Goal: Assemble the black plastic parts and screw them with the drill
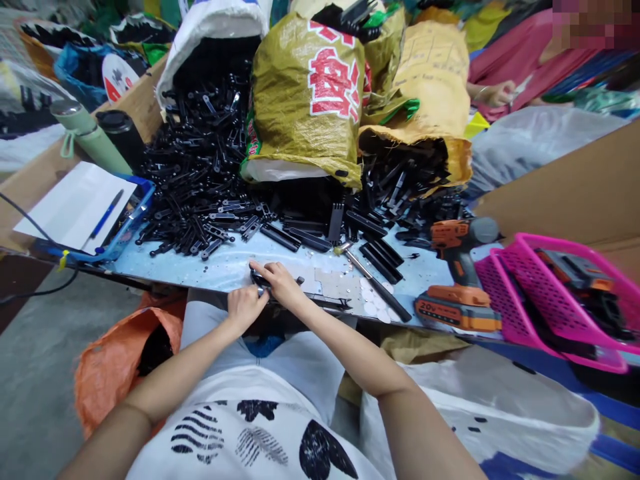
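As my left hand point(246, 309) and right hand point(281, 283) are curled closed on a black part point(257, 275) at the tabletop's point(227, 259) near edge, I judge it light and stiff. Its ends seem best to grip.

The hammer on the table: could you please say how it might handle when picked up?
The hammer should feel stiff, given its straight shaft, and probably heavier toward its metallic-looking head. That head, set across the shaft, would likely stop it rolling freely.
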`<state>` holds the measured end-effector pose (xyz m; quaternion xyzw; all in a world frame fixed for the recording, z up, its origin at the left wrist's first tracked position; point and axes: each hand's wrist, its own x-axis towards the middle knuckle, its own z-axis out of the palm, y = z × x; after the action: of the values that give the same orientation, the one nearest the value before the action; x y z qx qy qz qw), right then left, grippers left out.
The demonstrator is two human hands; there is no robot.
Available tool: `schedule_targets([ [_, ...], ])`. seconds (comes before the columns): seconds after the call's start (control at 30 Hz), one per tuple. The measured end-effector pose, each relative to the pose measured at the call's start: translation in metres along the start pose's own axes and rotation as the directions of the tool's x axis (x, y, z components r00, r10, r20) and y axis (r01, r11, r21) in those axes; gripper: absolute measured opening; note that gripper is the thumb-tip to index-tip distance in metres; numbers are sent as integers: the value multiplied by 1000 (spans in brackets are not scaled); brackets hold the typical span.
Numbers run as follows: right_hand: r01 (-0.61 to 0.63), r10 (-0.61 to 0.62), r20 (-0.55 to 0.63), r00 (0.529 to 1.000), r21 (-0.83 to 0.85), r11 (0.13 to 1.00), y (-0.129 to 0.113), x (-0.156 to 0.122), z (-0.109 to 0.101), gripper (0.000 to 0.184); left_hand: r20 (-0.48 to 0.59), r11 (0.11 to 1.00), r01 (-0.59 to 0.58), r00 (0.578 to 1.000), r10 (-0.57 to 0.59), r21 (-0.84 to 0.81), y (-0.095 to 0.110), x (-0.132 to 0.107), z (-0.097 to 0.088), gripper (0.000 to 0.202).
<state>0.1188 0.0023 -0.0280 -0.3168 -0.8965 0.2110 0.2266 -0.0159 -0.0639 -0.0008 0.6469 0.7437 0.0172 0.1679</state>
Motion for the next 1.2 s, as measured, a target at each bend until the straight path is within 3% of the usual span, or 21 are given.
schedule_targets([
  [0.17, 7, -7, 3, 1000, 6, 1000, -1, 1, 0, 71, -10, 1000, 3, 1000, -4, -13, 10, 4, 6, 40],
  [0.33, -30, 32, 49, 998, -32, 999, -4, 0, -2, 64, -25, 1000, -7, 1000, 7, -11, 3, 1, 5, 42],
  [0.5, -59, 62, 48, 997, -56, 997, -5, -3, -1, 66, -42, 1000, -20, 999, 20, 8, -7, -2, 5, 41],
  [0.8, -63, 63, 3, 998, -32, 998, -5, -2, -1, 71, -46, 1000, -28, 999, 28, 1, 2, 2, 5, 43],
  [1.03, -51, 69, 92, 993, -183, 982, -15, 1, -2, 60, -47, 998, -39, 998, 41, 50, -10, -5, 5, 43],
  [1.2, -14, 31, 96, 995, -170, 985, -26, -5, -18, 58, 0, 993, -89, 996, 89, 72, -13, -8, -8, 42],
])
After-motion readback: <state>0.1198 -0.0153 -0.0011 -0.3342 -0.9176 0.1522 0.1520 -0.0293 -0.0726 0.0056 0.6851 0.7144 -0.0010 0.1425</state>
